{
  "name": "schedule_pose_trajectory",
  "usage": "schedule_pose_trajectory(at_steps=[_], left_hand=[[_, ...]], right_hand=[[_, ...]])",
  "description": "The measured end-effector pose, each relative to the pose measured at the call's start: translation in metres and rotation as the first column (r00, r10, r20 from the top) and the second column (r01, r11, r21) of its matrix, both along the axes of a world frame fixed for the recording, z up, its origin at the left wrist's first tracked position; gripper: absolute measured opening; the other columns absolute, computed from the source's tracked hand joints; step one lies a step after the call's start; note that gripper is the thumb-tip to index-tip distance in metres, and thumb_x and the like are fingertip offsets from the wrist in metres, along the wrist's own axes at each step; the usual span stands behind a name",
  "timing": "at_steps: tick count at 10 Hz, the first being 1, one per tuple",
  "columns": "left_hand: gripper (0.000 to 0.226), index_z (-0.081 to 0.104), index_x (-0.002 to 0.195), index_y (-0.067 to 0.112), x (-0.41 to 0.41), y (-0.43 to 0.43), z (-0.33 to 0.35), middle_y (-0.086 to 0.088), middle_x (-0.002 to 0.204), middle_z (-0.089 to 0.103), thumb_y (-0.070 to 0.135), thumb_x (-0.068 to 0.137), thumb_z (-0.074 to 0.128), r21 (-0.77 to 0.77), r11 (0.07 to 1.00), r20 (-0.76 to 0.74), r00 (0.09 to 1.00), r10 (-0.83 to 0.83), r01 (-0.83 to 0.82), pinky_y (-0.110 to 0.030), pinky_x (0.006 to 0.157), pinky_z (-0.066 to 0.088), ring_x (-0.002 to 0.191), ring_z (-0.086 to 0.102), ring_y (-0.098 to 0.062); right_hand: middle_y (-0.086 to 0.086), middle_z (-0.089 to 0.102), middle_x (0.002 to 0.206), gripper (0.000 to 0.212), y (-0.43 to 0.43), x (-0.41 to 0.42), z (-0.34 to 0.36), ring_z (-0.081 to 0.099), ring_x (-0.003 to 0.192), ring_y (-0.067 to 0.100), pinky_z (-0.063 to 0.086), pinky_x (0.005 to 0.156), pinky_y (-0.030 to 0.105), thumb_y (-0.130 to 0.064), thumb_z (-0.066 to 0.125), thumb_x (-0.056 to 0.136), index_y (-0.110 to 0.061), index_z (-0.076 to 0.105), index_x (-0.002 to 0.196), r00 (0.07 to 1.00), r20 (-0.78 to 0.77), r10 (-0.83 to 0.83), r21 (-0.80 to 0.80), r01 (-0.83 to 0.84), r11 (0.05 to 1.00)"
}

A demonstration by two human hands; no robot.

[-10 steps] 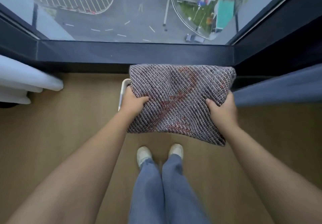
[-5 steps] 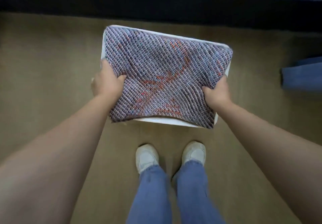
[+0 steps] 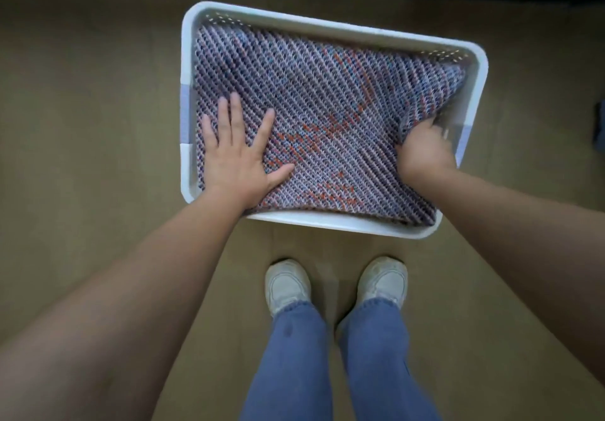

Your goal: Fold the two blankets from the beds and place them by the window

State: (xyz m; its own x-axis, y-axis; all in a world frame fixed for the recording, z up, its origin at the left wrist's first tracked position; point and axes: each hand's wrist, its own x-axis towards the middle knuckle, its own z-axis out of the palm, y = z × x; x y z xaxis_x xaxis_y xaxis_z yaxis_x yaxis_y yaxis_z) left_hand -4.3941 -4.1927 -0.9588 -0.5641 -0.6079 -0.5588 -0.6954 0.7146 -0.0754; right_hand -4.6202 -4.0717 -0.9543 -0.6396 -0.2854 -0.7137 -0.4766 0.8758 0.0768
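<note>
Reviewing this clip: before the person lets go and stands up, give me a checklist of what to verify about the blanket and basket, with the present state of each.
1. Folded blanket lies inside the white basket: ok.
2. No fabric hangs over the rim: ok along the visible edges.
3. Left hand flat on top, fingers spread, not gripping: ok.
4. Right hand free of the blanket: not ok, its fingers are tucked at the blanket's right edge.
5. Basket resting on the floor: ok.
6. Second blanket underneath: cannot tell.

The basket point(image 3: 330, 224) sits on the floor point(image 3: 82, 109) in the upper middle of the frame — the blanket point(image 3: 327, 103) lies inside it. The left hand point(image 3: 237, 155) rests flat on the blanket's left part; the right hand point(image 3: 425, 149) is at its right edge. Two shoes point(image 3: 288, 281) stand below the basket.
</note>
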Motion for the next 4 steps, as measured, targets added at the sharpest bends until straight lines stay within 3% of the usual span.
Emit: schedule_pose_trajectory(at_steps=[1,2,3,4], left_hand=[[0.093,-0.027,0.141,0.028,-0.011,-0.006,-0.025,-0.026,0.152,-0.018,0.082,0.072,0.004,-0.030,0.999,0.091,0.995,-0.039,0.042,-0.055,0.112,-0.006,0.141,-0.016,-0.039],[0.094,-0.029,0.140,0.026,-0.023,-0.009,-0.031,-0.026,0.151,-0.020,0.083,0.071,0.001,-0.031,0.997,0.222,0.973,-0.067,0.075,-0.056,0.112,-0.004,0.140,-0.017,-0.040],[0.089,-0.027,0.142,0.025,-0.030,-0.009,-0.006,-0.024,0.151,-0.022,0.078,0.079,0.008,0.056,0.998,0.298,0.953,-0.051,0.035,-0.057,0.111,-0.005,0.140,-0.018,-0.039],[0.074,-0.018,0.146,0.022,-0.036,-0.004,0.035,-0.021,0.152,-0.021,0.060,0.093,0.018,0.123,0.992,0.249,0.968,-0.019,-0.012,-0.056,0.112,-0.004,0.141,-0.018,-0.037]], right_hand=[[0.031,0.044,0.129,0.048,0.001,-0.002,-0.022,0.054,0.111,0.042,0.046,0.088,0.046,-0.002,0.042,0.094,0.015,0.024,0.135,0.999,0.009,0.034,0.033,-0.034,0.999],[0.031,0.038,0.133,0.051,0.002,0.001,-0.029,0.048,0.118,0.041,0.042,0.095,0.045,-0.002,0.039,0.093,0.017,0.019,0.136,0.997,0.013,0.080,0.015,-0.080,0.997],[0.026,0.036,0.139,0.078,0.007,0.005,-0.002,0.044,0.123,0.040,0.039,0.098,0.043,-0.015,0.052,0.091,0.007,-0.002,0.143,0.994,0.058,-0.091,-0.076,0.095,0.993],[0.023,0.045,0.134,0.077,0.017,0.008,0.048,0.049,0.117,0.040,0.041,0.094,0.043,-0.021,0.057,0.087,-0.004,0.007,0.143,0.976,0.107,-0.189,-0.193,0.207,0.959]])
